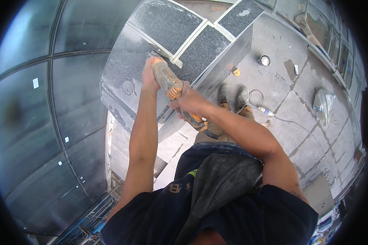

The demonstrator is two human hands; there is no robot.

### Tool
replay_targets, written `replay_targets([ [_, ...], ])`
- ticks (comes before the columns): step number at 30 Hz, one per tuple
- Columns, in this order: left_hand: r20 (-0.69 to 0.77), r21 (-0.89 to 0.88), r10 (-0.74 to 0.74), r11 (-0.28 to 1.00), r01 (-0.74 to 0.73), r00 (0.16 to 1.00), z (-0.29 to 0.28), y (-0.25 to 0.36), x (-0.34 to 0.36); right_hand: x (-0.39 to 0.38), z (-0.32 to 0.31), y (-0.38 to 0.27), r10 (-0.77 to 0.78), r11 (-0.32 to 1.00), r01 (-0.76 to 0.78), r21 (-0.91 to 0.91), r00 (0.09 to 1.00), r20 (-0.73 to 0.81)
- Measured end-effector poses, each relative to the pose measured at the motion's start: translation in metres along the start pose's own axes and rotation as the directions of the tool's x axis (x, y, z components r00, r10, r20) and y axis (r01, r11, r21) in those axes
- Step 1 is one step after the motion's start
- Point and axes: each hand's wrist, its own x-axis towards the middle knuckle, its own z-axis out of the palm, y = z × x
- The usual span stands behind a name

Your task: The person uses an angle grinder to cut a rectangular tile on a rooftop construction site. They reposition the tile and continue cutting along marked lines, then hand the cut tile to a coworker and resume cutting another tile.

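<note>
My left hand [150, 73] grips the front of a dusty orange power tool [171, 83], near the working end. My right hand [188, 100] is wrapped around the tool's body lower down, and the back of the tool points toward me. Its metal tip sits on or just above a grey speckled stone block [118, 85] coated in pale dust, close to a pale masking-tape strip [178, 61]. The tape borders darker speckled rectangles on the top. Whether the tip touches the surface I cannot tell.
Dark glass panels [81, 94] line the left; railing [327, 57] runs at upper right. On the tiled floor [298, 147] lie a tin [264, 61], yellow tape measure [236, 72], cable with connector [265, 111] and plastic bag [323, 106]. My boots [241, 95] stand beside the block.
</note>
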Motion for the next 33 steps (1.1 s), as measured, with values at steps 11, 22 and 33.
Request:
replay_targets([
  [11, -0.004, 0.006, -0.012, 1.0, 0.012, 1.0, 0.002, -0.004, -0.005, -0.001, 0.001, 0.008, -0.017, 1.0, 0.018, 0.005, 1.0, -0.013],
  [22, 0.02, 0.034, 0.002, 0.999, -0.003, 1.0, -0.007, 0.011, 0.018, 0.025, 0.004, -0.004, -0.023, 1.0, 0.023, 0.019, 0.999, -0.022],
  [33, 0.033, 0.03, -0.019, 0.999, 0.018, 0.999, -0.007, 0.015, 0.025, 0.025, 0.002, -0.008, -0.009, 0.998, 0.01, 0.065, 1.0, -0.01],
])
